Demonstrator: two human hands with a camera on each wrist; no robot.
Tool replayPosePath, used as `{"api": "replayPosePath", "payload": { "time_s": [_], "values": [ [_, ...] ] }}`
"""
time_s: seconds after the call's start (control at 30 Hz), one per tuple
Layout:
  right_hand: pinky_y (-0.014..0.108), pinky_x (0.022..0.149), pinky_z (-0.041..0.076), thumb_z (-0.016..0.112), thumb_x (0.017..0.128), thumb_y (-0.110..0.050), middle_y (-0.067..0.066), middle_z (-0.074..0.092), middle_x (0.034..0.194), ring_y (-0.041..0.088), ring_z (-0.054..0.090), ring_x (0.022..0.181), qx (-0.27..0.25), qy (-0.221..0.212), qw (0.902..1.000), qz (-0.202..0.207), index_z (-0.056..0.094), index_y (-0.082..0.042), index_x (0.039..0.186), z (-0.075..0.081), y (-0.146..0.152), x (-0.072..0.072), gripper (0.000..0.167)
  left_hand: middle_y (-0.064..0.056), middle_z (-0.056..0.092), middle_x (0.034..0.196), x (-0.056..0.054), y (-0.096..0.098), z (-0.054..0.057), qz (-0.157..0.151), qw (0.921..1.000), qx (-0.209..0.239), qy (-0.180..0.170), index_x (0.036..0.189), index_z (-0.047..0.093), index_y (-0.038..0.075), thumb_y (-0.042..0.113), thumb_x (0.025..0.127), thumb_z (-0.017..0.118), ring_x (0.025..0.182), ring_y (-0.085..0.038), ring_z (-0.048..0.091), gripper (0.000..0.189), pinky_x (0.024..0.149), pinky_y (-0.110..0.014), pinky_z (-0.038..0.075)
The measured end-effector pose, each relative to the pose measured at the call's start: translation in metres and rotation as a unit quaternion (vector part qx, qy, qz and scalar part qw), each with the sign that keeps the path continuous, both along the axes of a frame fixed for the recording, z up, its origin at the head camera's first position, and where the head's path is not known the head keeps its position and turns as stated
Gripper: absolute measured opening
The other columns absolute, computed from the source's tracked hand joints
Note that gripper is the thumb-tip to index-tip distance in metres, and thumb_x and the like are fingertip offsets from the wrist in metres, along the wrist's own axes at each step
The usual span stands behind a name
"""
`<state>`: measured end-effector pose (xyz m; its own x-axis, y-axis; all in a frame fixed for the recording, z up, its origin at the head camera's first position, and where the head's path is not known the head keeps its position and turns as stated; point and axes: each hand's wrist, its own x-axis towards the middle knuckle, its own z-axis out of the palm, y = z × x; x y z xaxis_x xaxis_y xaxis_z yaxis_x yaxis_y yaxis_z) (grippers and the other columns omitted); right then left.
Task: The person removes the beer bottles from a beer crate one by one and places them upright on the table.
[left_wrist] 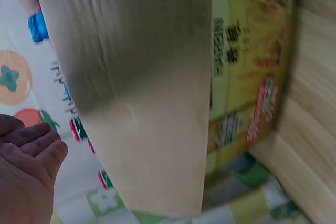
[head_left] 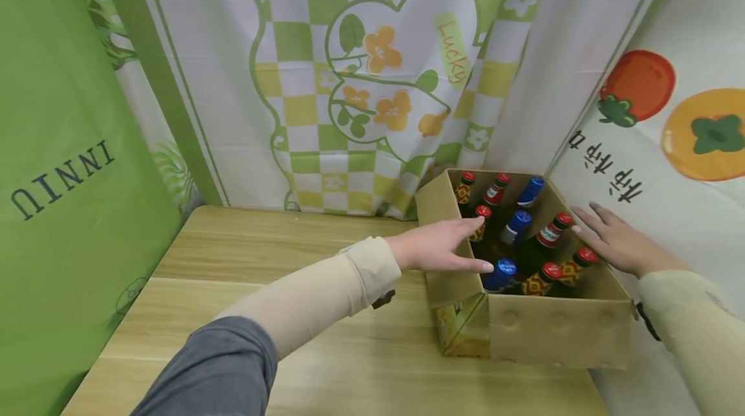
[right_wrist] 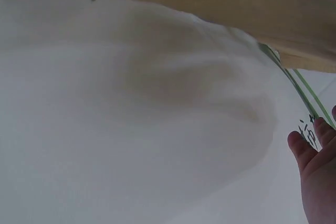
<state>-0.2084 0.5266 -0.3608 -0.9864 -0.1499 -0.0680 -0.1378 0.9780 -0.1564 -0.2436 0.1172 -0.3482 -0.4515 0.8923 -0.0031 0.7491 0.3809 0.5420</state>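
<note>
An open cardboard box (head_left: pixel 559 328) stands at the right end of the table, its flaps folded outward. Inside are several capped bottles, among them a blue-topped bottle (head_left: pixel 517 225) near the middle and a red-capped bottle (head_left: pixel 553 229) beside it. My left hand (head_left: pixel 439 246) reaches over the box's left side, fingers straight and spread, thumb close to the front blue-capped bottle (head_left: pixel 499 275). On the far side, my right hand (head_left: pixel 625 241) has its fingers extended along the box's right edge. Neither hand grips anything. In the left wrist view, a bent flap (left_wrist: pixel 142 93) covers most of the bottles.
The wooden table (head_left: pixel 244 280) extends to the left of the box. A patterned curtain (head_left: pixel 372 79) hangs behind it, a white cloth with printed fruit (head_left: pixel 687 222) hangs close on the right, and a green cloth (head_left: pixel 70 112) hangs on the left.
</note>
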Motion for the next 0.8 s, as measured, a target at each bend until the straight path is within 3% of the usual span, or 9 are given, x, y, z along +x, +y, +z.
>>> {"api": "replayPosePath", "payload": {
  "time_s": [0.17, 0.3, 0.5, 0.63, 0.8],
  "values": [
    [0.078, 0.105, 0.021, 0.028, 0.115, -0.031, 0.048, 0.015, 0.153, 0.068, 0.018, 0.137, -0.012, 0.026, 0.9995, 0.017, 0.022, 0.005, 0.159, -0.006, 0.000, -0.004, 0.057, -0.002, 0.019, 0.170, 0.009, 0.015, -0.003, -0.015, 0.9996, -0.022, 0.001, 0.166, 0.011, 0.012, 0.061, 0.102, 0.055, 0.153, -0.009, 0.022, 0.092, 0.117, -0.017, 0.019],
    [0.076, 0.108, 0.018, 0.028, 0.115, -0.029, 0.046, 0.013, 0.155, 0.067, 0.014, 0.140, -0.020, 0.020, 0.9992, 0.029, 0.019, 0.007, 0.159, -0.012, -0.002, -0.010, 0.058, 0.000, 0.022, 0.169, 0.013, 0.026, -0.004, -0.019, 0.9989, -0.042, 0.012, 0.166, 0.013, 0.012, 0.061, 0.102, 0.054, 0.151, -0.009, 0.027, 0.090, 0.117, -0.018, 0.022],
    [0.063, 0.119, 0.012, 0.032, 0.114, -0.019, 0.046, 0.018, 0.155, 0.062, 0.013, 0.145, -0.030, 0.037, 0.9959, 0.077, 0.025, 0.021, 0.151, -0.017, -0.008, -0.014, 0.055, -0.003, 0.038, 0.163, 0.018, 0.044, -0.006, -0.021, 0.9968, -0.065, 0.042, 0.165, 0.021, 0.010, 0.052, 0.102, 0.060, 0.144, -0.011, 0.041, 0.086, 0.113, -0.019, 0.032],
    [0.056, 0.122, 0.009, 0.035, 0.113, -0.014, 0.049, 0.023, 0.150, 0.062, 0.016, 0.144, -0.016, 0.055, 0.9936, 0.098, 0.030, 0.025, 0.146, -0.015, -0.010, -0.015, 0.052, -0.003, 0.049, 0.156, 0.018, 0.058, -0.007, -0.026, 0.9952, -0.074, 0.059, 0.163, 0.031, 0.009, 0.040, 0.103, 0.066, 0.135, -0.012, 0.053, 0.076, 0.107, -0.019, 0.039],
    [0.061, 0.120, 0.011, 0.034, 0.112, -0.013, 0.050, 0.020, 0.150, 0.063, 0.014, 0.143, -0.006, 0.032, 0.9964, 0.078, 0.028, 0.026, 0.147, -0.007, -0.006, -0.012, 0.052, -0.001, 0.063, 0.140, 0.015, 0.077, -0.010, -0.041, 0.9931, -0.060, 0.093, 0.148, 0.056, 0.007, 0.024, 0.099, 0.072, 0.121, -0.010, 0.062, 0.054, 0.098, -0.016, 0.044]
  ]
}}
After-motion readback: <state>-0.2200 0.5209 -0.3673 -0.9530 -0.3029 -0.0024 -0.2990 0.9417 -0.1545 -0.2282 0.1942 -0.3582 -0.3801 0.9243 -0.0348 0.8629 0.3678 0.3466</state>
